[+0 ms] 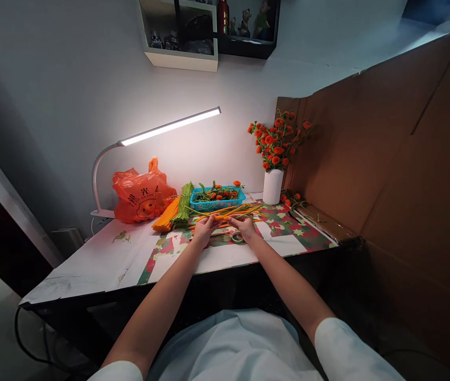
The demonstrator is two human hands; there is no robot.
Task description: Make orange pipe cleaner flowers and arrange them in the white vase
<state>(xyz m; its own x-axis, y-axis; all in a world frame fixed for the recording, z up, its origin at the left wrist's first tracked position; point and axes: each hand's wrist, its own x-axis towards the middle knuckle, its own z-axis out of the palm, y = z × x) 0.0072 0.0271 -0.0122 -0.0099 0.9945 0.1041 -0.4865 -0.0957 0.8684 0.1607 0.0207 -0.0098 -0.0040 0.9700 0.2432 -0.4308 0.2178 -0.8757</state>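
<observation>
My left hand point(204, 228) and my right hand point(244, 227) meet over the middle of the table, fingers pinched on the two ends of an orange chenille stem piece point(221, 217). Its exact shape is too small to make out. Loose orange and green chenille stems point(248, 209) lie just behind my hands. A roll of tape point(238, 237) lies on the table below my right hand. To the left of my left hand are a bundle of orange chenille stems point(165, 217) and a green bundle point(184, 205).
Behind the stems stands a blue basket point(225, 203) with orange flowers. A white vase point(273, 187) of orange flowers is at back right, near a cardboard wall point(367, 143). An orange plastic bag point(143, 193) sits left, under a lit lamp point(171, 127).
</observation>
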